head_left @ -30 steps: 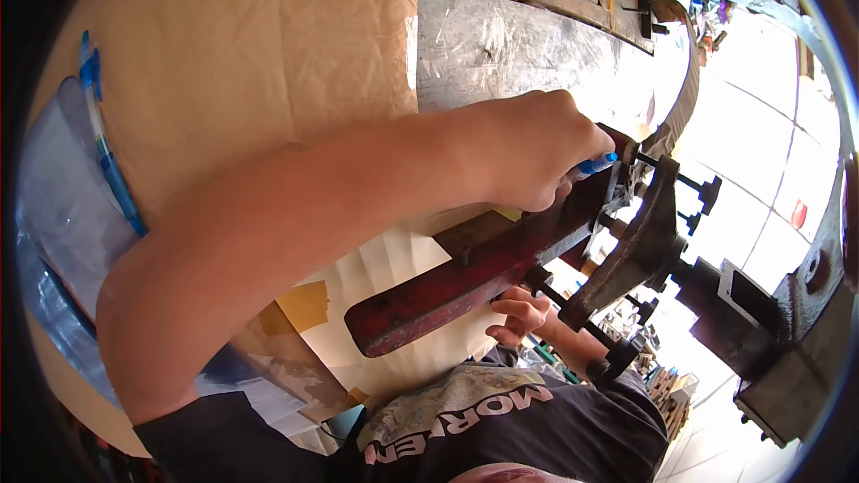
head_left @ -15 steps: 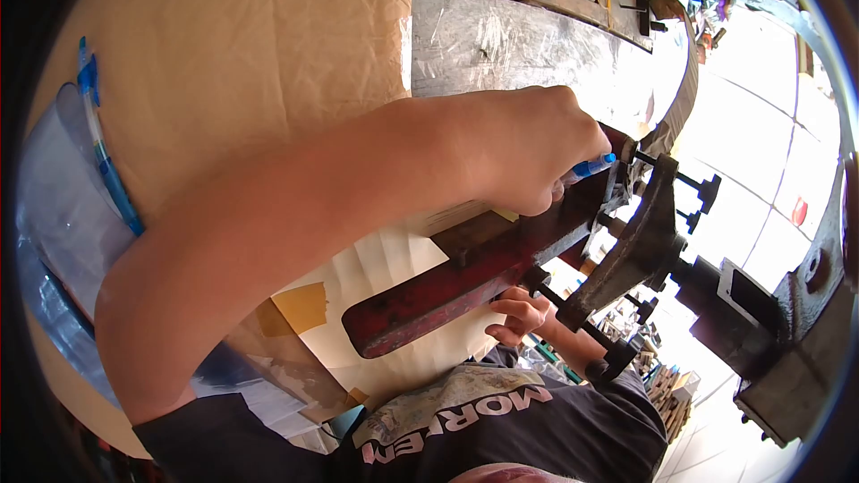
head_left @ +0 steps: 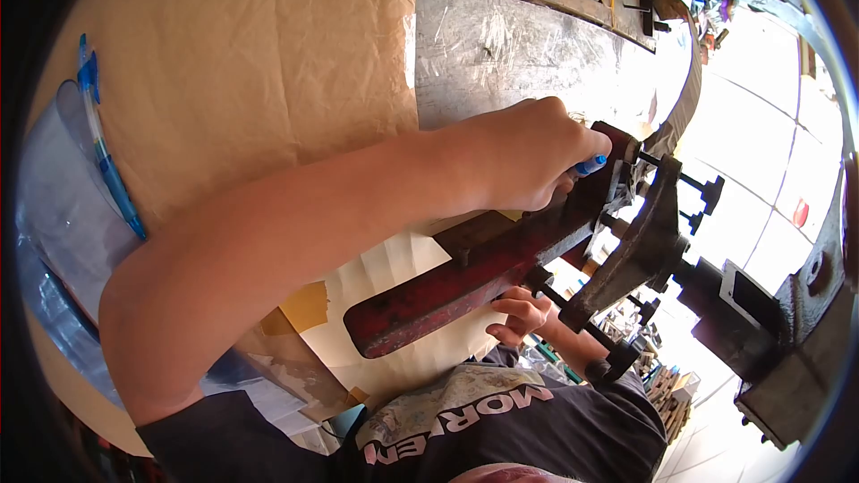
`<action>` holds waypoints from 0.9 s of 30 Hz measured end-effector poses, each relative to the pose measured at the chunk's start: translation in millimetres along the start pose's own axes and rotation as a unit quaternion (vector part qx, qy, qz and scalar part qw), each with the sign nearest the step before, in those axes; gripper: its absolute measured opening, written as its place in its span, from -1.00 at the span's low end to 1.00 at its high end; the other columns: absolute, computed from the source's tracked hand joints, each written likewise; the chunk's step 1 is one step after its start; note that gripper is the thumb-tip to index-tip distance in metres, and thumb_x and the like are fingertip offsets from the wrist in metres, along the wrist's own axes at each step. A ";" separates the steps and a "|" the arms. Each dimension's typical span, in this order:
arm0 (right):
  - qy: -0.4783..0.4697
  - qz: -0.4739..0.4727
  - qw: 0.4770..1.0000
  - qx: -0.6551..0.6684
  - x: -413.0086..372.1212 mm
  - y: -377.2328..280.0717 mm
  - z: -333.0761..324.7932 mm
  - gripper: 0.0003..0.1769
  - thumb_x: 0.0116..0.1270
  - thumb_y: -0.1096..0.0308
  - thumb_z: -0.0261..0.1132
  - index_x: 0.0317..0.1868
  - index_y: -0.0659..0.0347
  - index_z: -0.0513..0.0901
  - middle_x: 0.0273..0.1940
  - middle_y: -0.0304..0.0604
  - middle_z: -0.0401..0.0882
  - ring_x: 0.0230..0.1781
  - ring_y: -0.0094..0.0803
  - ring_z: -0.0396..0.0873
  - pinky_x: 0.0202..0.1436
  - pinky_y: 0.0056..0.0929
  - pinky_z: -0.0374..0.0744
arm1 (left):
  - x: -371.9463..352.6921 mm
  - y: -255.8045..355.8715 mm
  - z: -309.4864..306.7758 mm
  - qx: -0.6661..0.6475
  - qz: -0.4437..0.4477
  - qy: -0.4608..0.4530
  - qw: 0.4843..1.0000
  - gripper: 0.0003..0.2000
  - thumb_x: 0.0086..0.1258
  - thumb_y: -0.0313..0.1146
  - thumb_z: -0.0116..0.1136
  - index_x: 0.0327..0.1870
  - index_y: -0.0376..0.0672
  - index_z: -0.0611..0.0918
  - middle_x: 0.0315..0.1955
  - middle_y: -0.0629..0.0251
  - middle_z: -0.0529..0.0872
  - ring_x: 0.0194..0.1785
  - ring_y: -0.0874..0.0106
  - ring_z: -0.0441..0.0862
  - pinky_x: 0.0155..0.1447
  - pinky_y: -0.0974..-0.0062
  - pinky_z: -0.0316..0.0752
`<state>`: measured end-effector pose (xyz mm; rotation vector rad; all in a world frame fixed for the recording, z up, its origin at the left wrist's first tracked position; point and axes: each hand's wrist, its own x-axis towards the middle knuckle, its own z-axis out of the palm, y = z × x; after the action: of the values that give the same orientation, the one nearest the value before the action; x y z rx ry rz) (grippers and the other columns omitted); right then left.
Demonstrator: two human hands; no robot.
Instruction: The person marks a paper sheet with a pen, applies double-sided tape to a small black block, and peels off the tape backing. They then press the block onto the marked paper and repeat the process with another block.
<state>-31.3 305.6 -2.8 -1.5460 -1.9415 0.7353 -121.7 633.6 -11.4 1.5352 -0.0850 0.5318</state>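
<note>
My left hand (head_left: 537, 156) reaches across from the left, its fingers closed round a pen; the blue end of the pen (head_left: 591, 165) sticks out past the fingers. It is above the dark red metal bar (head_left: 438, 295) of a clamp-like machine; the pen's other end is hidden behind the hand. My right hand (head_left: 522, 315) is below the bar, near the cream paper (head_left: 394, 273). Its fingers are loosely bent and apart, with nothing seen in them. Part of it is hidden by the bar.
A black bracket with screw knobs (head_left: 626, 246) juts out at the right. Brown paper (head_left: 242, 54) covers the left side beside a scratched metal plate (head_left: 501, 45). Another blue pen (head_left: 114, 183) lies on clear plastic sheeting (head_left: 76, 161). Tiled floor (head_left: 743, 98) shows beyond.
My left hand and forearm have shifted slightly, the pen's blue end moving a little to the left. My right hand looks unmoved.
</note>
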 end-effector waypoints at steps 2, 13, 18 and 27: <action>-0.012 -0.017 1.000 -0.020 -5.5 2.7 -1.0 -0.56 0.02 0.05 0.47 -0.18 0.16 0.63 -0.43 -0.05 0.58 -0.64 -0.18 0.53 -0.59 -0.35 0.43 | -0.2 0.0 1.4 -0.002 0.000 -0.001 1.000 -0.89 0.25 -0.65 0.16 -0.22 -0.33 0.59 -0.45 -0.10 0.74 -0.28 0.10 0.79 -0.20 0.30 0.62; -0.002 -0.035 0.999 0.032 18.8 -2.2 -6.2 -0.62 0.12 0.28 0.47 -0.23 0.45 0.59 -0.32 -0.04 0.64 -0.63 -0.39 0.46 -0.65 -0.49 0.37 | 6.8 6.3 -19.9 0.049 0.004 -0.076 0.996 -0.87 0.10 -0.71 0.15 -0.35 -0.32 0.58 -0.52 0.01 0.72 -0.32 0.12 0.77 -0.24 0.29 0.60; -0.025 0.021 0.999 -0.003 6.7 -3.0 -7.2 -0.56 -0.01 0.09 0.50 -0.19 0.16 0.62 -0.44 -0.09 0.58 -0.59 -0.16 0.56 -0.53 -0.31 0.48 | 4.3 5.7 -23.4 0.039 0.010 -0.081 0.996 -0.89 0.06 -0.69 0.17 -0.41 -0.30 0.55 -0.54 0.03 0.72 -0.34 0.12 0.77 -0.27 0.33 0.59; -0.053 0.049 0.997 0.004 11.2 -7.5 -11.0 -0.58 -0.01 0.10 0.50 -0.24 0.18 0.65 -0.44 -0.08 0.60 -0.55 -0.10 0.58 -0.48 -0.24 0.51 | -2.3 1.2 -7.8 -0.022 0.003 -0.032 0.999 -0.85 0.17 -0.74 0.14 -0.32 -0.29 0.55 -0.55 0.01 0.69 -0.27 0.19 0.80 -0.24 0.33 0.61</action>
<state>-30.7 316.0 11.1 -1.6385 -1.9466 0.8819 -126.3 640.3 -11.7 1.5087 -0.1497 0.4828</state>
